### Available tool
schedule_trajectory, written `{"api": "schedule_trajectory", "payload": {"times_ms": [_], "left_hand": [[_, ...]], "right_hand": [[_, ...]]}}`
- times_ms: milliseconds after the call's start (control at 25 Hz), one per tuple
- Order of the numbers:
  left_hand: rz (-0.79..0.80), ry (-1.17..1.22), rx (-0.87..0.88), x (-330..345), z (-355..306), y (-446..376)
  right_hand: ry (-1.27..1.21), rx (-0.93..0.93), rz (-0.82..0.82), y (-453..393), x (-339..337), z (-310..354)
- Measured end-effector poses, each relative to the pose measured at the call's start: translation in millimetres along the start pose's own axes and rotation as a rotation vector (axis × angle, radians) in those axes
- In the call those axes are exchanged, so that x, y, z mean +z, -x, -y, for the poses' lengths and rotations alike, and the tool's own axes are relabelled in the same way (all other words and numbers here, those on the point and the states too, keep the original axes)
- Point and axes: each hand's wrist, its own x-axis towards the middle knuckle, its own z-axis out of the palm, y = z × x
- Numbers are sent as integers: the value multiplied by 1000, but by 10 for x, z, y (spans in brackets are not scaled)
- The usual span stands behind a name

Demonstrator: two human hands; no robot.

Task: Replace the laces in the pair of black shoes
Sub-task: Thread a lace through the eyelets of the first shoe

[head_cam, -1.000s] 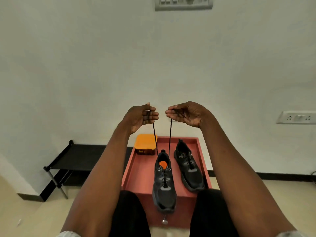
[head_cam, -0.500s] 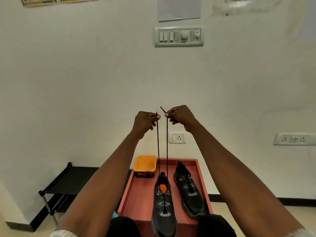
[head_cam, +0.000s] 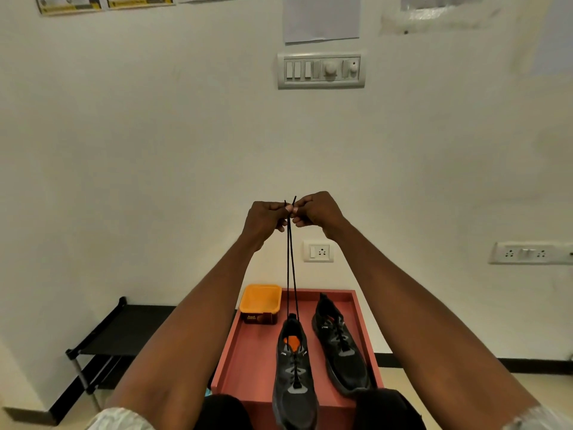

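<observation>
head | lace [head_cam: 290,274] vertical, taut | both hands' grip at top

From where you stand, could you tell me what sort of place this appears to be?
Probably an ordinary indoor room, a home or an office: a plain wall with a switch panel and a power socket, papers pinned above, a low black rack, and a red tray table bearing black shoes.

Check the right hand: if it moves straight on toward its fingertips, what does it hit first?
The left hand: the right hand points at it, fingertips nearly meeting at the thin black lace. Depth is unclear.
</observation>
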Motion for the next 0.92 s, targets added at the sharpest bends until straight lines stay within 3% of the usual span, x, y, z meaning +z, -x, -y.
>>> {"api": "schedule_trajectory", "payload": {"times_ms": [320,520,640,800,920], "left_hand": [[-97,-98,64,-18,37,46],[-55,183,-60,-48,67,114],[-75,285,-76,-156,130,149],[-141,63,-122,-405,509,186],[11,-254,-248,-402,946,354]], "right_hand": [[-222,96,-38,76,92,-69],[129,181,270,135,275,-537],[281,189,300,210,363,-750],[476,190,220,155,260,-924],[601,211,209,67,213,-908]]}}
